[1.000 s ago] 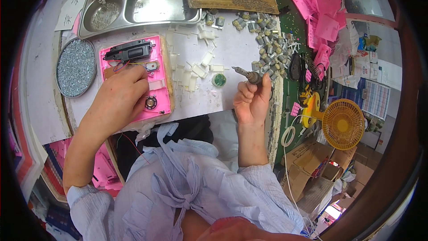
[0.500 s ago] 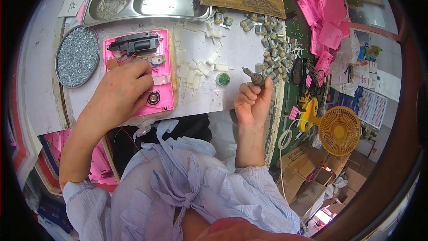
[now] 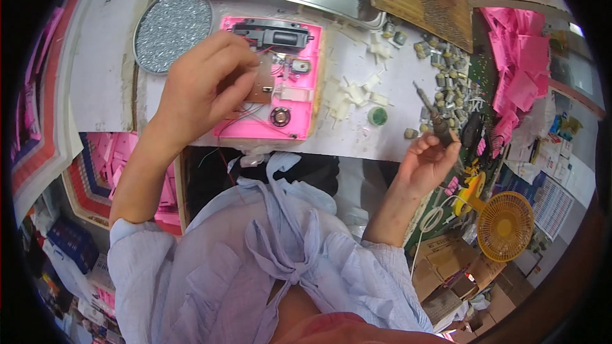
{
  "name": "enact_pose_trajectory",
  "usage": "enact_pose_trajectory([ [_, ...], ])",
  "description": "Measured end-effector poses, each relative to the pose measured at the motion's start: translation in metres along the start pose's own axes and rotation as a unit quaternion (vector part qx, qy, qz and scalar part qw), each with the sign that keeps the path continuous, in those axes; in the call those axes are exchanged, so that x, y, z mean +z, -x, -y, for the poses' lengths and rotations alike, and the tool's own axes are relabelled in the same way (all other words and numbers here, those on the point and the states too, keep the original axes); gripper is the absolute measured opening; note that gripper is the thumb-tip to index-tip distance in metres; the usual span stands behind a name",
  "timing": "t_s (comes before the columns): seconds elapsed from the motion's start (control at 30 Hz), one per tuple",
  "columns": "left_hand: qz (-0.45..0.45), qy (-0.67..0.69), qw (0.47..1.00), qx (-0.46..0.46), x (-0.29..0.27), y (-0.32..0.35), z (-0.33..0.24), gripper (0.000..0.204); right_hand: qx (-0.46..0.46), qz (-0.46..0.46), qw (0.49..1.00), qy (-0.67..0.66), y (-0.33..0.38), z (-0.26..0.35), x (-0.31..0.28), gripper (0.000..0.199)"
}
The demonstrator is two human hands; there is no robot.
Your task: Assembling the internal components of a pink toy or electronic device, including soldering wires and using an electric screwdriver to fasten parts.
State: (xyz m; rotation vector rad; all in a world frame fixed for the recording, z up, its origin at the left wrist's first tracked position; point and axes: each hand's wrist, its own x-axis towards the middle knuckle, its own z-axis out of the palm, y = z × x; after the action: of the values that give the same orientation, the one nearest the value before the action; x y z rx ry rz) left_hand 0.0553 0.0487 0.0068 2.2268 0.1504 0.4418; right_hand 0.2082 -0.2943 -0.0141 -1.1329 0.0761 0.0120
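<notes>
The fingers of the left hand (image 3: 201, 79) are bent, thumb and forefinger drawn close together above the left side of an open pink casing (image 3: 303, 109); whether anything is pinched between them cannot be told. The fingers of the right hand (image 3: 430, 160) are closed around the dark handle of a pen-shaped tool (image 3: 438, 121), its thin tip pointing up and to the left, well apart from the casing.

The casing lies on the white tabletop (image 3: 366, 143), in front of the person and toward the left. Just beside the left fingertips, a brown circuit board (image 3: 260, 87) sits inside it, with a black mechanism (image 3: 280, 37) along the far edge, a small silver motor (image 3: 299, 66) to the right, and a round speaker (image 3: 280, 116) nearer the body. Thin wires (image 3: 252, 113) run across its near part.

Further out, a round dish of small metal pieces (image 3: 172, 30) stands beyond the left hand. White plastic parts (image 3: 350, 97) and a small green-filled pot (image 3: 377, 115) lie between casing and tool. Loose motors (image 3: 449, 67) are heaped beyond the right hand, and a yellow fan (image 3: 505, 226) stands at the far right.
</notes>
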Motion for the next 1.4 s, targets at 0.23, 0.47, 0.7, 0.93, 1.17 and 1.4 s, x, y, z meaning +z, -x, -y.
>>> enact_pose_trajectory([
  [0.23,-0.038,-0.079,0.987,0.137,0.021,-0.019,-0.001,0.023,-0.096,0.138,0.979,0.118,0.007,0.01,0.014,0.039],
  [0.47,0.017,-0.124,0.978,0.165,0.022,-0.027,0.001,0.024,-0.151,0.202,0.957,0.145,0.009,0.008,0.012,0.035],
  [0.7,0.029,-0.155,0.978,0.133,0.021,-0.024,0.005,0.023,-0.288,0.023,0.91,0.296,-0.006,0.025,-0.035,0.023],
  [0.93,0.016,-0.148,0.98,0.134,0.031,-0.024,0.004,0.017,-0.325,-0.238,0.848,0.344,-0.034,0.119,-0.132,0.009],
  [1.17,-0.002,-0.145,0.982,0.124,0.029,-0.021,0.007,0.017,-0.28,-0.227,0.826,0.433,-0.143,0.119,-0.176,0.016],
  [1.4,-0.023,-0.149,0.975,0.16,0.017,-0.018,0.015,0.019,0.092,-0.084,0.992,-0.012,-0.086,0.06,-0.116,0.035],
])
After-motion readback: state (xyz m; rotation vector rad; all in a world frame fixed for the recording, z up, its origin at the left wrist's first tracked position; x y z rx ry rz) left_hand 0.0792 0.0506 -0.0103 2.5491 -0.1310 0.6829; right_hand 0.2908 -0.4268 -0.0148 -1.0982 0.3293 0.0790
